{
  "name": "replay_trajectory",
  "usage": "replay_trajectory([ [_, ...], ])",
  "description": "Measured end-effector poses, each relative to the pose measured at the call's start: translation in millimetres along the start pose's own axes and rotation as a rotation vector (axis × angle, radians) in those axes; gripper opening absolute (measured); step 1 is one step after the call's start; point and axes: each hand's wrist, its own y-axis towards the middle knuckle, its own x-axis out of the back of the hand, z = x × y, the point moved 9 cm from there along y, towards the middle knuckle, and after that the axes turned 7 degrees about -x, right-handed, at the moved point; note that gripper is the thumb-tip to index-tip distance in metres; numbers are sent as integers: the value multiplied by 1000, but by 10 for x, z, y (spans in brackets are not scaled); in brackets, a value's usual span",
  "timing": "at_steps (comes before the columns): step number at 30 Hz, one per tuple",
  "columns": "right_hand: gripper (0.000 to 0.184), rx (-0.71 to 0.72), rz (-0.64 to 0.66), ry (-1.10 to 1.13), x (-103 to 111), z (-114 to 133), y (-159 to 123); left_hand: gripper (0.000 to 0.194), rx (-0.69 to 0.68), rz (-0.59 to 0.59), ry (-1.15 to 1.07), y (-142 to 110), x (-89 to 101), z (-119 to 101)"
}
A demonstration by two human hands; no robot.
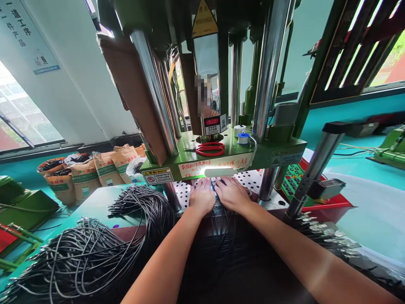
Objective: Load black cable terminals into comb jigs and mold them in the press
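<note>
My left hand lies palm down on the metal mould under the upper plate of a green press. Its fingers stretch forward, close to a row of small light-coloured pieces below the lamp. Beside it, my right hand rests on the other side of the same mould, fingers pointing forward and a little left. Several thin black cables run from between my hands towards me and hang over the front edge. What lies under my palms and fingertips is hidden.
Bundles of black cables lie at the left; more cable ends lie at the right. Red-handled scissors and a blue-rimmed tape roll sit on the press plate. Steel columns flank it. A lit lamp hangs ahead.
</note>
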Motion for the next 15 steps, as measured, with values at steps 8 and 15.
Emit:
replay_trajectory([
  [8, 38, -55, 62, 294, -124, -112, 176, 52, 92, -18, -7, 168, -57, 9],
  [15, 29, -131, 44, 1130, 129, -11, 431, 46, 99, -76, -5, 20, 278, -116],
])
